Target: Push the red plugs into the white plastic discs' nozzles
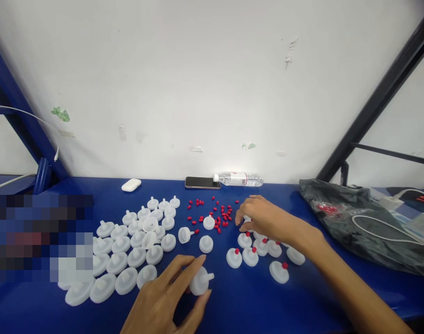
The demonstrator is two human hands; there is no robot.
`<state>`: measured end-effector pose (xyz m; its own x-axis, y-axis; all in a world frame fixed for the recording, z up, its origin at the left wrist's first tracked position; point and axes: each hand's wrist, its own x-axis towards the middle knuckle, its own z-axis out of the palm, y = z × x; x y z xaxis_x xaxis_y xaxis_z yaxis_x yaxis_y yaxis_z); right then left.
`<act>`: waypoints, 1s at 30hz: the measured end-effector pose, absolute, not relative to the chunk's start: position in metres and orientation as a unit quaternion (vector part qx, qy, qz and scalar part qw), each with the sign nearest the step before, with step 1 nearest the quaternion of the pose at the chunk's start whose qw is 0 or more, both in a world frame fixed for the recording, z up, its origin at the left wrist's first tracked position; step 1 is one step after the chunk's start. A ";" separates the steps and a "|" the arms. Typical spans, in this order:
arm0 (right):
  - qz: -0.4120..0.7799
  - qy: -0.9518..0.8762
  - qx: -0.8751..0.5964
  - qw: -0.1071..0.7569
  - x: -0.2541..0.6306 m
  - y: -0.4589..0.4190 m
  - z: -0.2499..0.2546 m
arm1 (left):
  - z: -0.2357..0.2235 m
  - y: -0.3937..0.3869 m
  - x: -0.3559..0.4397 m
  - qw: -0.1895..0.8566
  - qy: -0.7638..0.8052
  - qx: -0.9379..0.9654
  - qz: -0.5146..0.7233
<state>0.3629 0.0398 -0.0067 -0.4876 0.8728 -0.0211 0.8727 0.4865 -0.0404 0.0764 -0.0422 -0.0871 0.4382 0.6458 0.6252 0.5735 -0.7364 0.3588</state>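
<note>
My left hand point(170, 290), low in the middle, holds a small white plastic funnel point(199, 281) between thumb and fingers, its bare spout pointing right. My right hand point(255, 213) curls down around another white funnel point(247, 218), which it mostly hides; whether that one has a red cap cannot be seen. Just below it, several funnels point(250, 256) stand spout-up with red caps on their tips. Loose red caps point(224, 216) are scattered between the hands. Near them are a bare funnel point(206, 244) and a tipped one point(184, 234), its spout against a red cap.
Many white funnels point(116, 263) without caps stand spout-up on the left of the blue table point(212, 315). Along the wall lie a white case point(131, 185), a phone point(202, 183) and a water bottle point(238, 179). A dark plastic bag point(337, 232) with a cable lies right.
</note>
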 end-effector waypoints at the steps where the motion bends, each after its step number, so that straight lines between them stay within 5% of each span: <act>1: 0.026 -0.858 -0.513 -0.003 0.364 0.038 -0.006 | -0.087 -0.042 0.077 0.046 0.363 0.846 0.387; 19: 0.034 -0.836 -0.546 0.040 0.374 0.033 -0.005 | -0.090 -0.042 0.076 0.030 0.374 0.849 0.373; 26: 0.143 -0.769 -0.533 0.323 0.346 -0.030 0.003 | -0.092 -0.039 0.074 0.099 0.368 0.851 0.361; 30: 0.197 -0.779 -0.435 0.406 0.312 -0.054 -0.021 | -0.095 -0.037 0.073 0.114 0.363 0.845 0.376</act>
